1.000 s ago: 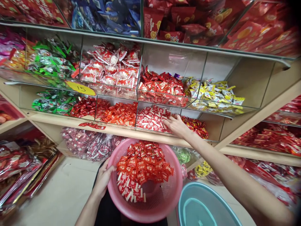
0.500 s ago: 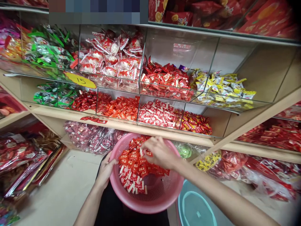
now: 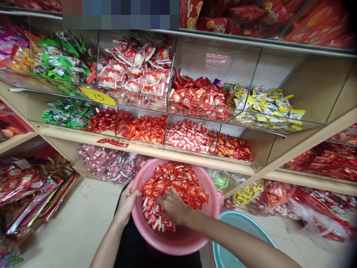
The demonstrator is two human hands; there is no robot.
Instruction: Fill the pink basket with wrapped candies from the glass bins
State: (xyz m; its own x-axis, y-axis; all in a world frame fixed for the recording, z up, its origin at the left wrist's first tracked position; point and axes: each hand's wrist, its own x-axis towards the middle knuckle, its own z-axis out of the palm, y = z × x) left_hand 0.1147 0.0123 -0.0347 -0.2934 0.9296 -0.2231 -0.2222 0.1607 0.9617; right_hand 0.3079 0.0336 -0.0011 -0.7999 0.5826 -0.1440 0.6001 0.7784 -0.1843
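Note:
My left hand (image 3: pixel 126 204) grips the left rim of a pink plastic basket (image 3: pixel 178 249), its thumb over the edge. Inside lie orange-red wrapped candies (image 3: pixel 180 184) towards the back and right, and red-and-white wrapped candies (image 3: pixel 150 213) at the front left. My right hand (image 3: pixel 173 207) is down in the basket, where the two kinds meet, its fingers curled and pressed together among the wrappers. Whatever those fingers hold, if anything, is hidden beneath them.
Glass-fronted shelf bins hold red-and-white candies (image 3: pixel 188 136), orange-red candies (image 3: pixel 146 128) and yellow-and-white candies (image 3: pixel 264 104). A yellow price tag (image 3: pixel 97 96) reads 15. On the floor stand a blue-green tub (image 3: pixel 248 217) at right and bagged sweets (image 3: pixel 111 163) under the shelf.
My right hand has moved down and slightly left, from the back of the basket onto the red-and-white candies. More orange-red candies show. My left hand keeps its hold on the rim.

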